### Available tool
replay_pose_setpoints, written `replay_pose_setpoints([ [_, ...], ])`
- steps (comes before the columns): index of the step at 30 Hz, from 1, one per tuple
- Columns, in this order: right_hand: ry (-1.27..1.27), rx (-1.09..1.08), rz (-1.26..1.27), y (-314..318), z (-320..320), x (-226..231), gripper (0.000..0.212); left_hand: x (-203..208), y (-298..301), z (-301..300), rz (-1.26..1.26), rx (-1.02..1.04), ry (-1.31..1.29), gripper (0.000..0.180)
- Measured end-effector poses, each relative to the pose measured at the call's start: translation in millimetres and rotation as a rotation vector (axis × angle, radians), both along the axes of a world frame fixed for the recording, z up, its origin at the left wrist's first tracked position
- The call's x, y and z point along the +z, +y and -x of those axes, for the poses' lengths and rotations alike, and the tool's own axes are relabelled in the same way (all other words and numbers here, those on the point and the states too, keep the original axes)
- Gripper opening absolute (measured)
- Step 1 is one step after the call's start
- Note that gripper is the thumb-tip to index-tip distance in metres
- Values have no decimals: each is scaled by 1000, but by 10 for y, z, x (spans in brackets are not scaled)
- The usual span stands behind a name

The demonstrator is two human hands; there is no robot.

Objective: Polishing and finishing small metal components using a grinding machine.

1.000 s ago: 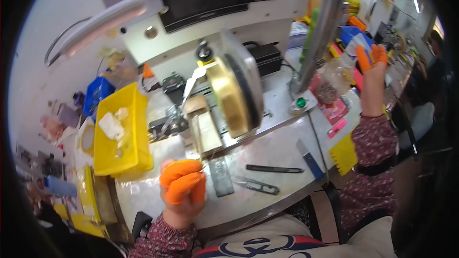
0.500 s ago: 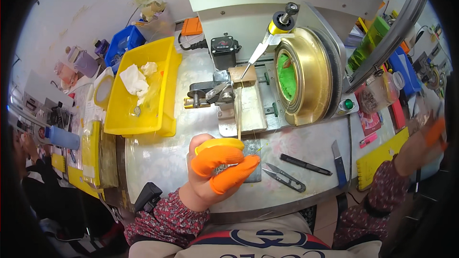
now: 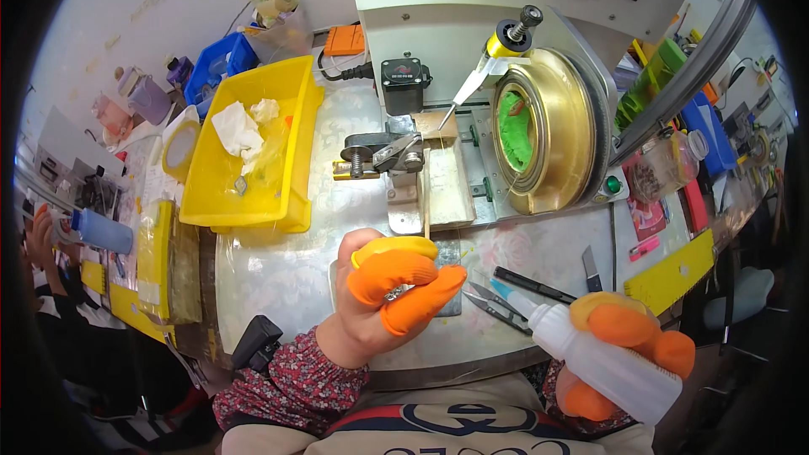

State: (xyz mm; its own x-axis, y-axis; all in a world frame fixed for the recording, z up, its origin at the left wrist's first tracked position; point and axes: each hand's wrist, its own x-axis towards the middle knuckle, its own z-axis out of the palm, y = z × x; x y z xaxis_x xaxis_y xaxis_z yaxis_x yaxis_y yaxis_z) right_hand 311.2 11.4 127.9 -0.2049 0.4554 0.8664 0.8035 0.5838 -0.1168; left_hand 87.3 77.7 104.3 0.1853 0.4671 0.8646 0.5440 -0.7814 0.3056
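My left hand [image 3: 383, 291], with orange finger covers, hovers over the front edge of the workbench and pinches a small metal part [image 3: 396, 293] between thumb and fingers. At the lower right, my right hand [image 3: 628, 345], also in orange covers, grips a white squeeze bottle [image 3: 602, 358]. The bottle's pale blue nozzle [image 3: 506, 291] points up-left toward my left hand, a short gap away. Just behind the nozzle, small snips [image 3: 493, 303] and a black pen [image 3: 535, 285] lie on the bench.
A winding machine with a gold wheel [image 3: 556, 131] and a clamp [image 3: 383, 154] fills the back. A yellow bin [image 3: 286, 93] with rags sits left, a yellow tray [image 3: 674, 274] and jar [image 3: 666, 164] right. Another person's hand [image 3: 40, 236] holds a blue bottle at the left rim.
My right hand has come back from the far right shelf to the lower right, now carrying the white squeeze bottle. My left hand stays near the bench's front edge.
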Motion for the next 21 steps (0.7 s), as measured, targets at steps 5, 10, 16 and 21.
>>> replay_pose_setpoints([
  [5, -81, -42, 105, -6, -15, -5, 28, 10, -9, 34, 64, -36, 95, 33],
  [10, -107, -42, 152, 12, -20, -29, 28, 11, -12, 17, 67, -31, 69, 31],
  [16, -81, -31, 146, 18, -9, -47, 37, 4, -25, 7, 74, -27, 47, 32],
  [21, -68, -16, 159, 43, -10, -59, 45, -18, -31, 36, 99, -31, 88, 35],
])
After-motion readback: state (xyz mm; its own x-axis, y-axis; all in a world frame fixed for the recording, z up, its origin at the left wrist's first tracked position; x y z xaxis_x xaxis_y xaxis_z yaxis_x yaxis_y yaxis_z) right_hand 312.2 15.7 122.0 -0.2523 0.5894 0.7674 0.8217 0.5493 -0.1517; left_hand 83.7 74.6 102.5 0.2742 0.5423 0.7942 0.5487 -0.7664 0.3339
